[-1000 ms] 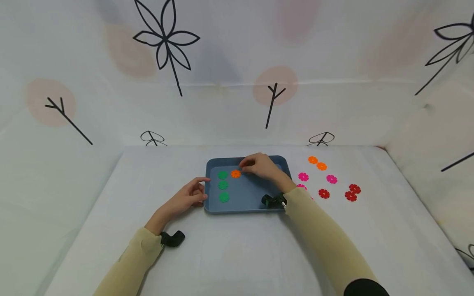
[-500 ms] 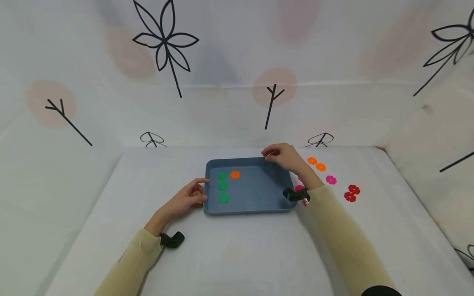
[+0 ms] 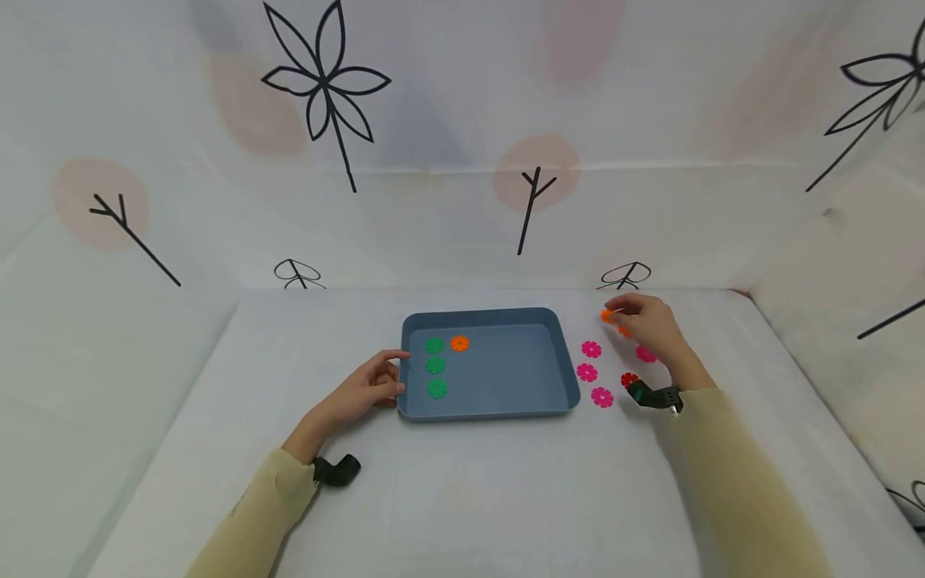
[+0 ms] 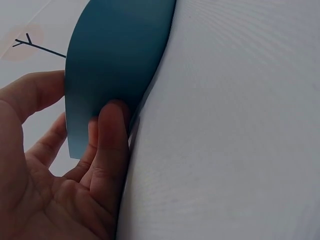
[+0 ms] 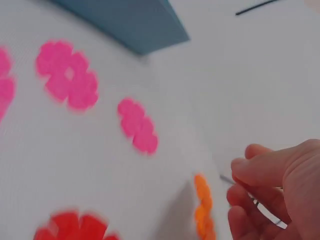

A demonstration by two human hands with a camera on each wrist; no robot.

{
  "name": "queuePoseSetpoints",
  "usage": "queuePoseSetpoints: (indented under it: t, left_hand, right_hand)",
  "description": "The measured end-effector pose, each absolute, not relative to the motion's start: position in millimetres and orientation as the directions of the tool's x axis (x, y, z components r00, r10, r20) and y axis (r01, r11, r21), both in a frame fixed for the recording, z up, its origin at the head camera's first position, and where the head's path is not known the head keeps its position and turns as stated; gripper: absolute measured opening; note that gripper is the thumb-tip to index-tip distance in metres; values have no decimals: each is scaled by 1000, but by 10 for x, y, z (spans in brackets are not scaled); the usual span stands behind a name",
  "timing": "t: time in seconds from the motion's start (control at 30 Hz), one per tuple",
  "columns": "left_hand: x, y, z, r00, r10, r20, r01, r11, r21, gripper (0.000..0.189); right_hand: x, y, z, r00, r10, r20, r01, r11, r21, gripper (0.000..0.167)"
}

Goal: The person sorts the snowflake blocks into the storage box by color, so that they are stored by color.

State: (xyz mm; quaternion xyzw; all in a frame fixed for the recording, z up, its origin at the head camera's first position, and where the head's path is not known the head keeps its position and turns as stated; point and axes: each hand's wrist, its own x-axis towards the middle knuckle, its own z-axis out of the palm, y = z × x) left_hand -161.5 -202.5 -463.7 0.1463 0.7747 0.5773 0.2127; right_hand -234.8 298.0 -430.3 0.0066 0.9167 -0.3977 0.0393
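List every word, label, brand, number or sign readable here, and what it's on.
No readable text in any view.
Blue rectangular tray, green, orange, pink and red flower-shaped discs: no lettering visible.
White wall sheet: black plant line drawings only.
Black wrist-worn devices: any marking too small to read.

The counter (image 3: pixel 303 345) has passing room at its far left corner; rightward, the left grip (image 3: pixel 364 381) and tray (image 3: pixel 506 361) block.
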Motion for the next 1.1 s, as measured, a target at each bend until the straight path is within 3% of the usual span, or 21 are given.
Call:
queuePoseSetpoints:
  t: [0.33, 1.1]
  left_hand:
    - [-1620, -2026, -4650, -866, 477, -150, -8, 287, 958, 55]
    - [-1604, -2020, -4657, -874, 463, -150, -4, 301, 954, 55]
  right_hand:
    - [-2237, 3298, -4534, -977, 100, -191, 209, 648, -733, 43]
    - [-2184, 3296, -4642, -977, 129, -171, 214, 618, -756, 49]
